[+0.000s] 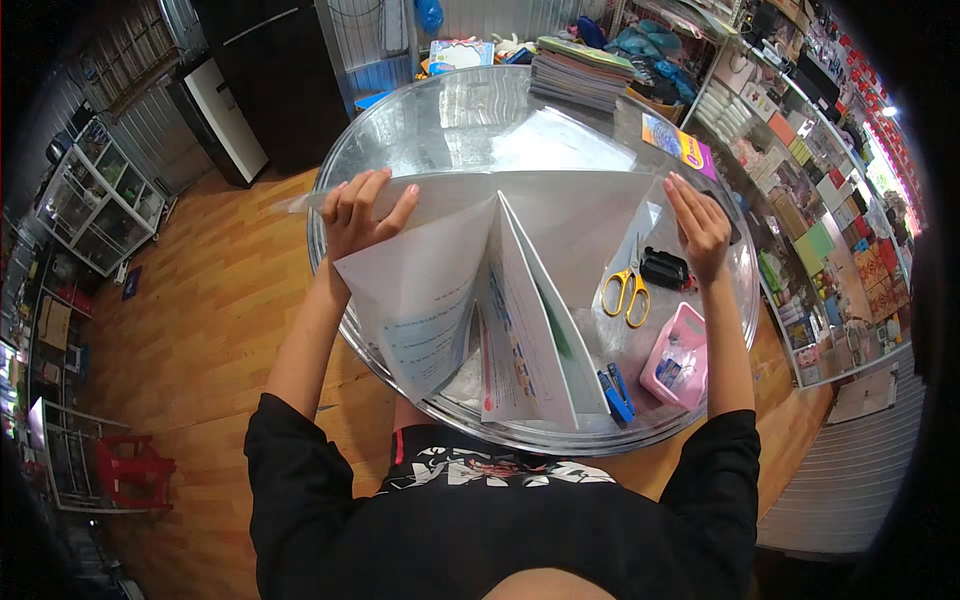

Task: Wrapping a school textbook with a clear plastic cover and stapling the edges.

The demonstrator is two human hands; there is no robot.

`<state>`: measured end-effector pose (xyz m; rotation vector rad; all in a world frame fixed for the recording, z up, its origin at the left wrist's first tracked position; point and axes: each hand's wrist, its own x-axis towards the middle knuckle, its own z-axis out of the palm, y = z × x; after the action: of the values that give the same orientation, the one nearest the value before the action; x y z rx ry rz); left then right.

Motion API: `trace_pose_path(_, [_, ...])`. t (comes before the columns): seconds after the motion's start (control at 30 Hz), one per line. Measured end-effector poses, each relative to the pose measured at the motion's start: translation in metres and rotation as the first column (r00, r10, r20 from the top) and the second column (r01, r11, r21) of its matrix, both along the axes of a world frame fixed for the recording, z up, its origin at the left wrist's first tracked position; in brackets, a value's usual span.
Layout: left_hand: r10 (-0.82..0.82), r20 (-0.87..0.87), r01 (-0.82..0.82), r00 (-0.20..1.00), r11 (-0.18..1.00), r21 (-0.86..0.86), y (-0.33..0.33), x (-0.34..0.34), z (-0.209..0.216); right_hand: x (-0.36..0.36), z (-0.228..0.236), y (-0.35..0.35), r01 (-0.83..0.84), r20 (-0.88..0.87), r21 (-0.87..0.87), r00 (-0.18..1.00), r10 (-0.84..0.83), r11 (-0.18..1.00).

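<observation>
An open book [525, 330] stands upright over the round metal table, its printed pages fanned out and hanging toward me. Its pale grey cover [585, 225] is spread wide, and clear film seems to stick out past the left end. My left hand [362, 212] grips the cover's upper left edge, fingers over the top. At the upper right corner, my right hand [700, 225] pinches the edge between thumb and fingers. Below that hand lie yellow-handled scissors [627, 290], a black tape dispenser or similar object [664, 268], a blue stapler [616, 392] and a pink basket [676, 360] with small items.
On the table [400, 120], a stack of books [580, 75] stands at the far edge, beside clear plastic sheets [560, 140] and a purple-and-yellow booklet [680, 145]. A glass display case [800, 220] rises at the right. A red stool [133, 470] is at the lower left.
</observation>
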<state>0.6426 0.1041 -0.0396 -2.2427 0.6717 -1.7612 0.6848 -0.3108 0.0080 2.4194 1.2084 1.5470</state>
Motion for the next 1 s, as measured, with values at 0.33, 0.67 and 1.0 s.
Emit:
trace_pose_path(0.33, [-0.085,0.019,0.086,0.996,0.996,-0.031,-0.003,0.006,-0.005,-0.045,0.043,0.068,-0.125,-0.031,0.386,0.988,0.149,0.914])
trace_pose_path(0.67, [-0.055,-0.087,0.051,0.995,0.998,-0.048,0.009,-0.023,0.005,-0.007,0.02,0.118,-0.133,-0.536,0.297,0.796,0.28,0.946])
trace_pose_path(1.0, [-0.434,-0.136,0.036,0.891,0.366,-0.93,0.017,-0.071,0.052,-0.005,0.021,0.143,-0.166,-0.609,0.304,0.724,0.325,0.938])
